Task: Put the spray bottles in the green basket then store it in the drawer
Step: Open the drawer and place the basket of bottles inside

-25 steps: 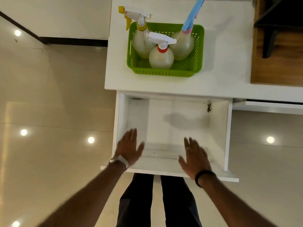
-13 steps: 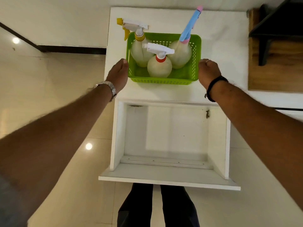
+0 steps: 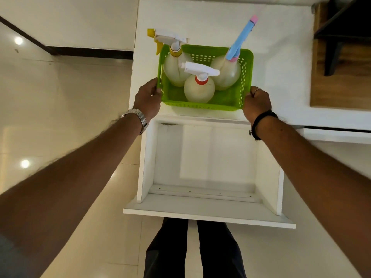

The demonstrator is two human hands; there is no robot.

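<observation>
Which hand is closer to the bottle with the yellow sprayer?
The left hand. It grips the green basket on the side where the yellow-sprayer bottle stands. The right hand grips the opposite side, with the other two bottles in between.

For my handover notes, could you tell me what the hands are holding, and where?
Both hold the green basket: left hand on its left rim, right hand on its right rim.

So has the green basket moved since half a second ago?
Yes: the green basket has slid toward the counter's front edge, nearer the open drawer.
</observation>
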